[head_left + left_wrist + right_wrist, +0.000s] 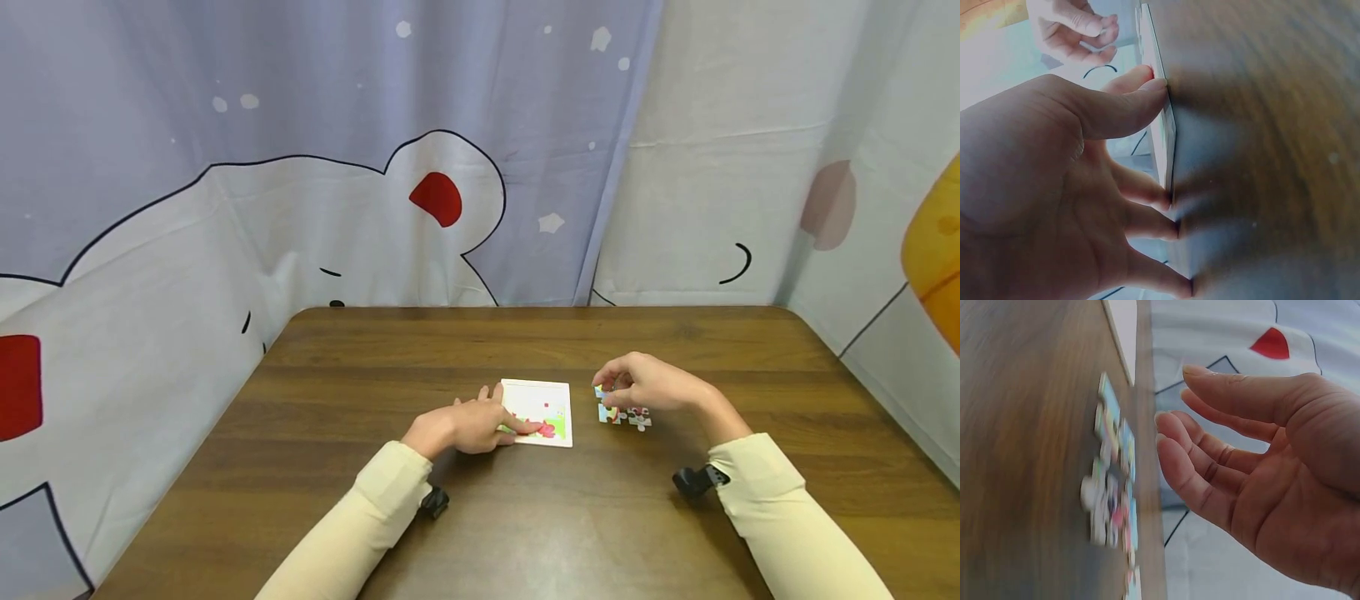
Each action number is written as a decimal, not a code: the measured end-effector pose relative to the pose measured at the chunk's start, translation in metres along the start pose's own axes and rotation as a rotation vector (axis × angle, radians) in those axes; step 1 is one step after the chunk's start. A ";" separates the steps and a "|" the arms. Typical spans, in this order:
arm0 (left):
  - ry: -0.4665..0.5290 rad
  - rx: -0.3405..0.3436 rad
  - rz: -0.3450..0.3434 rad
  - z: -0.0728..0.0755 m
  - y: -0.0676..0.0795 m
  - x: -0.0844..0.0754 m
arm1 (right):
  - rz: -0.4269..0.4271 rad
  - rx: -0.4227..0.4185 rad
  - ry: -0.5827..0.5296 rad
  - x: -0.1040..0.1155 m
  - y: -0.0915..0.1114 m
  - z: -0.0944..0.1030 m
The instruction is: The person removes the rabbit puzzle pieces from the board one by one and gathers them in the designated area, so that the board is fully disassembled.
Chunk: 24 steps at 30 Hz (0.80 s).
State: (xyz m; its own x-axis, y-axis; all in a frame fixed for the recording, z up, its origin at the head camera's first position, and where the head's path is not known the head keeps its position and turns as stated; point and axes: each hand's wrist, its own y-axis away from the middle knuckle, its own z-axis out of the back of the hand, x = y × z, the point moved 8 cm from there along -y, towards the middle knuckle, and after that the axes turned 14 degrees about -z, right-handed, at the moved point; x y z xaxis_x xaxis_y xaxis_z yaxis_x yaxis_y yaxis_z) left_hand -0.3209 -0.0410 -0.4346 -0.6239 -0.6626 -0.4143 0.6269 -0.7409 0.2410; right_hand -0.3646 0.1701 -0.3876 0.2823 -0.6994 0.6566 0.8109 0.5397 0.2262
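Note:
A white puzzle tray [546, 393] lies on the table, with a pink and green picture in its lower part. My left hand [474, 427] rests at its left side, the index finger reaching over the picture; in the left wrist view the thumb touches the tray edge [1169, 140] and the other fingers are spread, tips down by the table. To the right lie several loose jigsaw pieces [640, 420]. Above them hovers my right hand [654, 383], its fingers loosely bent. The right wrist view shows nothing between that thumb and fingers, with the jigsaw pieces [1110, 506] beside them.
The brown wooden table [360, 367] extends around the tray and pieces. Behind it hangs a patterned curtain [315, 225], reaching down to the table's far edge. Each wrist wears a small black device, such as the one at the right sleeve [697, 481].

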 end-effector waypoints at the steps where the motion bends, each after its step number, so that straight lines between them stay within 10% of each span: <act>1: 0.001 -0.002 -0.002 0.000 0.000 0.000 | 0.002 0.003 0.001 0.003 -0.002 -0.001; 24: -0.012 -0.010 0.015 0.000 -0.003 0.001 | -0.002 0.077 0.008 0.029 -0.040 -0.037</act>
State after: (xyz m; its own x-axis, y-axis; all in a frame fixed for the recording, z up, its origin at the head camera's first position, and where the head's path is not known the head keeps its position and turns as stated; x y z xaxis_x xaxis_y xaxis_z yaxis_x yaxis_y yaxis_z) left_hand -0.3234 -0.0397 -0.4362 -0.6202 -0.6747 -0.4002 0.6406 -0.7301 0.2381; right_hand -0.3694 0.1105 -0.4043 0.2849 -0.7040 0.6505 0.7701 0.5722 0.2821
